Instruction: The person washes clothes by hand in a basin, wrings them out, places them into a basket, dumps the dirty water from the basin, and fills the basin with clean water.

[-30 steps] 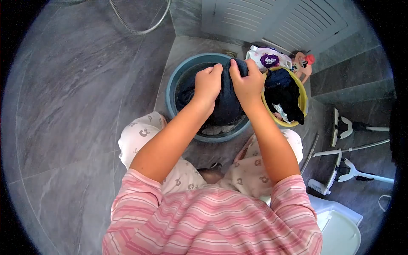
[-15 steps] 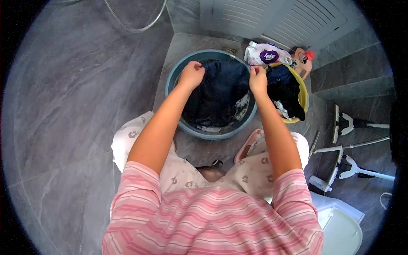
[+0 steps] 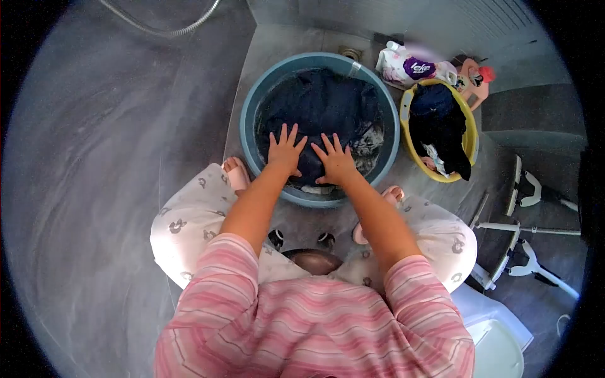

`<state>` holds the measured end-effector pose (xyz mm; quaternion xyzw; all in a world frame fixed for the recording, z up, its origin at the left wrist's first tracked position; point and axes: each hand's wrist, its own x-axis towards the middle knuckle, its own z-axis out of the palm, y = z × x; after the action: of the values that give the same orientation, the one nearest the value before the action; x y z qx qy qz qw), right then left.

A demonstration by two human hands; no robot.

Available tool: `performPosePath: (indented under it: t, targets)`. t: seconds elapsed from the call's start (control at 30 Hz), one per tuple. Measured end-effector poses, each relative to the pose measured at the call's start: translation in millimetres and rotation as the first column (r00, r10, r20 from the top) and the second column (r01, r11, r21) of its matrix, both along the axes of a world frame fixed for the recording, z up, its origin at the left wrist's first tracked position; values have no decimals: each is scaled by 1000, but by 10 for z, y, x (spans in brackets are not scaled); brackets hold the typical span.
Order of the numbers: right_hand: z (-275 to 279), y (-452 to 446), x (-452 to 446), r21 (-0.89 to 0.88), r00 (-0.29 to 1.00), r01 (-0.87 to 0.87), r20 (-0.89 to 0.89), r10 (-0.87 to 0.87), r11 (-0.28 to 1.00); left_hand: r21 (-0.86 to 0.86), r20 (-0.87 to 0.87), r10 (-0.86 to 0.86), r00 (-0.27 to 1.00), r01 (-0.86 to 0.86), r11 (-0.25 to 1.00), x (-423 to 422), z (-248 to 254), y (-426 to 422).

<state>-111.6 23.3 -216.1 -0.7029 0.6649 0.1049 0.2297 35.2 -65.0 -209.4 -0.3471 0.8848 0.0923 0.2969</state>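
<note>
A dark navy garment (image 3: 324, 101) lies spread in a round blue-grey basin (image 3: 248, 126) on the floor in front of me. My left hand (image 3: 285, 150) rests flat on its near part with the fingers spread. Beside it, my right hand (image 3: 334, 160) also lies open on the cloth, fingers apart. Neither hand grips anything. To the right of the garment a patch of lighter, whitish cloth or suds (image 3: 368, 140) shows; I cannot tell which.
Right of the basin stands a yellow basin (image 3: 474, 135) with dark clothes (image 3: 441, 123). Behind it are a white and purple "leke" pack (image 3: 419, 67) and a pink bottle with a red cap (image 3: 472, 85). Mop-like tools (image 3: 513, 186) lie at right. A shower hose (image 3: 167, 30) hangs at upper left.
Both hands have let go of the garment's edges, come closer together and toward me, and now press flat on it with spread fingers. The view has shifted slightly.
</note>
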Motion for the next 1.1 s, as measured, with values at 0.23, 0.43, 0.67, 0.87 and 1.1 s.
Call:
performPosePath:
  t: [0.23,0.43,0.67,0.87,1.1]
  targets:
    - [-474,-308,-103,173,993,95,54,-106,980,88,10,41,999,-42,995,-172,-684,-234]
    - [-1257,-543,-139,142,946,309,51,-319,940,-3,-56,175,983,-175,985,-307,-1109,-396]
    - [-1945,-694,-459,84,913,374,144,-383,924,196,-92,121,988,-101,975,-37,-1405,-619]
    - [-2726,-754,-1415,484,671,448,374,-641,752,148,-500,-149,853,254,956,213,-844,-564]
    - [-1290,-766,-1371,679,-370,733,369,-852,-24,-164,-121,-61,991,41,986,448,-945,-83]
